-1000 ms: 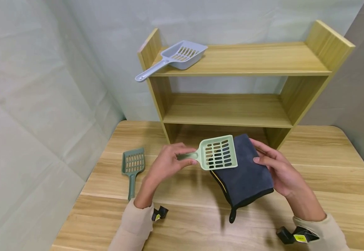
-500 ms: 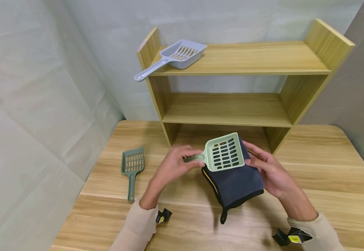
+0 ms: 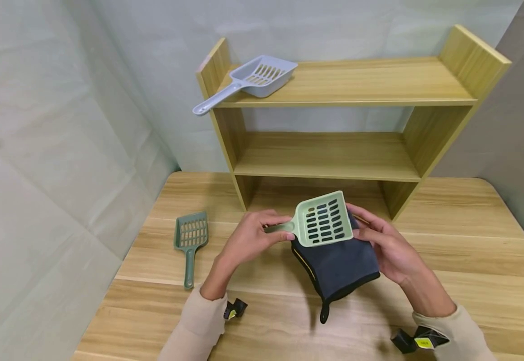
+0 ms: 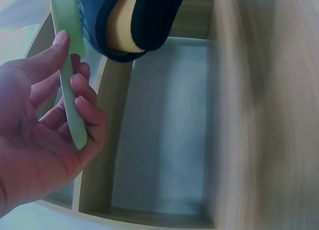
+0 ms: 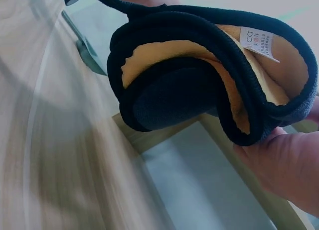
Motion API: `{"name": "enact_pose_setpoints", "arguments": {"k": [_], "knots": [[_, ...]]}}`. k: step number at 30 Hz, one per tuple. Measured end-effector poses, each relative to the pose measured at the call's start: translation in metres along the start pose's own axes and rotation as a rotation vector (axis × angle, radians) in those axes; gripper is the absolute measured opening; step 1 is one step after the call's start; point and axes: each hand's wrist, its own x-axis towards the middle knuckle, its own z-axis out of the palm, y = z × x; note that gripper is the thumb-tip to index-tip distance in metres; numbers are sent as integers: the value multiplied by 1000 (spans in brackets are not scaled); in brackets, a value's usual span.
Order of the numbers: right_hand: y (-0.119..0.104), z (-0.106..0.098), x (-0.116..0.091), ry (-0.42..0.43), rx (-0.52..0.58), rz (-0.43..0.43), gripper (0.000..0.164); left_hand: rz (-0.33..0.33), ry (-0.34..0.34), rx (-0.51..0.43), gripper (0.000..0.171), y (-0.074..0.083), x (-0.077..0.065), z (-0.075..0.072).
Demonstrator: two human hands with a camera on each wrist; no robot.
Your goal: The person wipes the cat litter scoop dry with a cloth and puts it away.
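Observation:
My left hand (image 3: 254, 238) grips the handle of a light green slotted litter scoop (image 3: 304, 225), held above the table. In the left wrist view its fingers curl round that handle (image 4: 72, 108). A folded dark blue cloth (image 3: 345, 265) with black edging and a hanging loop lies under and against the scoop's pan. My right hand (image 3: 390, 248) holds the cloth at its right side, thumb on top near the scoop's edge. The right wrist view shows the cloth's yellow inner side (image 5: 169, 51) and a white label (image 5: 256, 42); most of the right fingers are hidden there.
A dark green litter scoop (image 3: 191, 240) lies on the table (image 3: 153, 311) to the left. Behind stands a wooden shelf unit (image 3: 329, 155); a lavender scoop (image 3: 262, 75) rests on its top board, handle jutting over the left front. Pale curtains (image 3: 63, 150) hang around.
The cloth and right hand have moved left, and the light green scoop has shifted slightly right, so its pan overlaps the cloth more. Over the last half second little has moved.

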Motion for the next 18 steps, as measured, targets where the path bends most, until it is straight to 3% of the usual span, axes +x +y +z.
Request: {"name": "enact_pose_setpoints", "arguments": {"k": [12,18], "knots": [[-16,-5,-9,-64,60,-58,64,-70,8,132,41,1,-4,-18],[-20,-7,-12,-73,73,-61,65,-21,29,154,38,-1,-4,-22]]}}
